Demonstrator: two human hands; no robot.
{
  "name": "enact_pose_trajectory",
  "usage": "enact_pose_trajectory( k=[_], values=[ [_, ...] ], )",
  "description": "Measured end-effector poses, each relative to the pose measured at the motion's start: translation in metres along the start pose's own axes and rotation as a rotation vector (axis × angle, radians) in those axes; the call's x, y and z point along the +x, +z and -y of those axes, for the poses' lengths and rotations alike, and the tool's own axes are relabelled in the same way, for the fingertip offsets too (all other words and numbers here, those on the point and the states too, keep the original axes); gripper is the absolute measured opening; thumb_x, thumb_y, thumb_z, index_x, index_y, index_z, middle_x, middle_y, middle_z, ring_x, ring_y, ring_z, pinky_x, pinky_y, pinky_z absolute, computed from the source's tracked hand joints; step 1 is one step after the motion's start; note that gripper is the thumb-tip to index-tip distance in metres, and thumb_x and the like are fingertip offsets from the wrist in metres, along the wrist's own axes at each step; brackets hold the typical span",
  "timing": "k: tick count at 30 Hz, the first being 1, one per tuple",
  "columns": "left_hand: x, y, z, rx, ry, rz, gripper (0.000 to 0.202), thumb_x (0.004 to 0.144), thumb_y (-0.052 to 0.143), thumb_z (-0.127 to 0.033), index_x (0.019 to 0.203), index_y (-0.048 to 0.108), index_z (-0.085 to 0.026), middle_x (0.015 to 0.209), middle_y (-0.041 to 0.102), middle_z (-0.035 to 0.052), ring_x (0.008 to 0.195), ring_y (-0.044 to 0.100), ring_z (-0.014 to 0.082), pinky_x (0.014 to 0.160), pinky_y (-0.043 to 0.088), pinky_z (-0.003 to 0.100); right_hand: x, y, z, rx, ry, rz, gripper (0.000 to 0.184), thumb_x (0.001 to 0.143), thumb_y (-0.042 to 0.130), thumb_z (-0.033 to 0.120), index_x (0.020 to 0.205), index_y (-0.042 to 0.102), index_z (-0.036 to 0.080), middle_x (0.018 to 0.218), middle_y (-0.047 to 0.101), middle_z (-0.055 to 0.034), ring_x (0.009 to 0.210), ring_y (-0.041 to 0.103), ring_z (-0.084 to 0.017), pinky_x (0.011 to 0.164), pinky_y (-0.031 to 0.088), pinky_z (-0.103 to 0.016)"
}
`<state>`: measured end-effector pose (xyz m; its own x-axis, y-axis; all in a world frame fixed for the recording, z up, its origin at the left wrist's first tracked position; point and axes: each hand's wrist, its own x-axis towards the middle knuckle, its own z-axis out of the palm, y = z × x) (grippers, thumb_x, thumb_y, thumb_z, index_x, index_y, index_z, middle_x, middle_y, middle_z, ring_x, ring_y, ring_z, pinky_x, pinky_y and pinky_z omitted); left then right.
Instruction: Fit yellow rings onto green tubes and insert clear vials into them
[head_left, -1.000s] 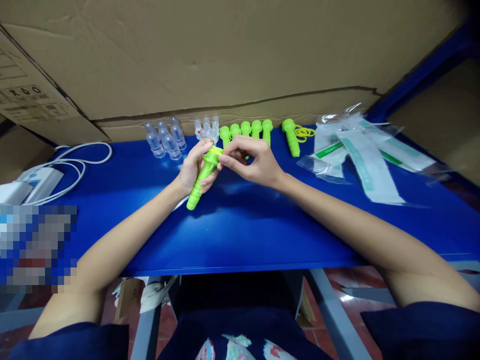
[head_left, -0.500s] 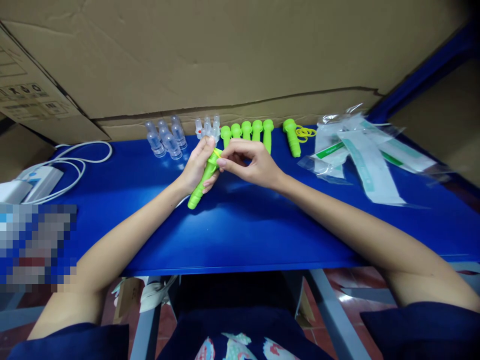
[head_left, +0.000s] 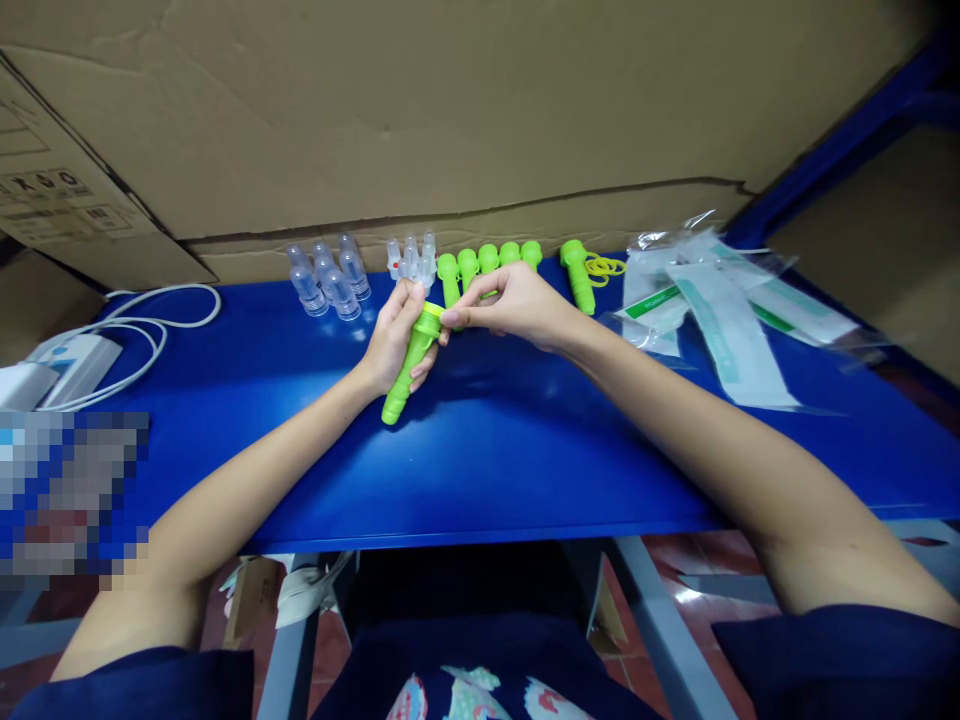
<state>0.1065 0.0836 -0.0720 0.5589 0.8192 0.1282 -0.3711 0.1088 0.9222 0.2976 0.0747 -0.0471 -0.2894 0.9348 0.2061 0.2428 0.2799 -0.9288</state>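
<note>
My left hand point(head_left: 396, 340) is wrapped round a green plastic flashlight body point(head_left: 409, 375). The body leans, its narrow ridged end down towards me and its wide head up. A yellow ring point(head_left: 433, 310) sits at the head's rim. At the right side of that rim, the thumb and forefinger of my right hand point(head_left: 510, 305) are pinched on the ring's edge; the fingertips partly hide it. Behind my hands stands a row of similar green bodies point(head_left: 489, 257), partly covered by my right hand. Farther right, another green body point(head_left: 577, 275) has a coiled yellow cord point(head_left: 604, 267) beside it.
Several clear plastic caps point(head_left: 341, 290) stand back left, near smaller clear pieces point(head_left: 411, 262). Clear and green-printed plastic packets point(head_left: 731, 330) lie on the right of the blue table point(head_left: 465, 480). A white cable point(head_left: 169, 320) and white box point(head_left: 82, 370) are left. Cardboard point(head_left: 465, 110) walls the back.
My right hand has turned slightly and its fingertips have moved a little right along the rim. More of the yellow ring shows. The view has shifted slightly.
</note>
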Motion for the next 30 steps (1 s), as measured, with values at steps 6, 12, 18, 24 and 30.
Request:
enact_pose_trajectory(
  k=[6, 12, 18, 24, 30],
  values=[
    [-0.005, 0.007, -0.01, -0.102, -0.11, -0.052, 0.03, 0.103, 0.056, -0.05, 0.095, 0.041, -0.025, 0.067, 0.067, -0.0087, 0.022, 0.042, 0.0068, 0.023, 0.03, 0.016, 0.001, 0.01, -0.005, 0.299, 0.213, 0.027, 0.046, 0.064, 0.098, 0.046, 0.077, 0.074, 0.01, 0.067, 0.065, -0.003, 0.05, 0.035, -0.003, 0.041, 0.023, -0.021],
    [0.0, -0.004, -0.009, -0.094, -0.131, -0.036, 0.025, 0.102, 0.055, -0.044, 0.096, 0.039, -0.026, 0.069, 0.068, -0.008, 0.021, 0.04, 0.0085, 0.021, 0.027, 0.018, 0.003, 0.014, -0.01, 0.581, 0.428, 0.047, 0.031, 0.083, 0.088, 0.031, 0.076, 0.065, 0.012, 0.059, 0.048, 0.005, 0.048, 0.03, -0.003, 0.042, 0.023, -0.017],
    [0.002, -0.011, -0.001, 0.044, -0.038, 0.045, 0.047, 0.092, 0.068, -0.057, 0.096, 0.031, -0.028, 0.071, 0.068, -0.011, 0.023, 0.043, 0.0086, 0.023, 0.03, 0.017, 0.004, 0.015, -0.012, 0.5, 0.495, 0.03, 0.017, 0.095, 0.069, 0.014, 0.078, 0.069, 0.01, 0.072, 0.063, -0.0024, 0.05, 0.041, -0.004, 0.044, 0.035, -0.015],
    [0.003, -0.009, -0.012, 0.405, 0.268, 0.026, 0.048, 0.094, 0.066, -0.067, 0.109, 0.043, -0.028, 0.064, 0.06, -0.01, 0.028, 0.047, 0.0069, 0.029, 0.03, 0.017, -0.001, 0.003, -0.002, 0.448, 0.391, 0.114, 0.02, 0.101, 0.061, 0.027, 0.093, 0.071, 0.011, 0.083, 0.069, -0.005, 0.06, 0.06, -0.008, 0.052, 0.05, -0.018],
    [0.025, -0.011, -0.007, 0.873, 0.688, -0.153, 0.066, 0.075, 0.085, -0.071, 0.108, 0.051, -0.024, 0.096, 0.068, 0.0024, 0.07, 0.068, 0.0126, 0.056, 0.051, 0.023, -0.008, 0.02, -0.01, 0.39, 0.162, 0.445, 0.07, 0.068, 0.074, 0.01, 0.136, 0.059, 0.018, 0.142, 0.066, -0.0109, 0.133, 0.063, -0.025, 0.119, 0.05, -0.042]
  ],
)
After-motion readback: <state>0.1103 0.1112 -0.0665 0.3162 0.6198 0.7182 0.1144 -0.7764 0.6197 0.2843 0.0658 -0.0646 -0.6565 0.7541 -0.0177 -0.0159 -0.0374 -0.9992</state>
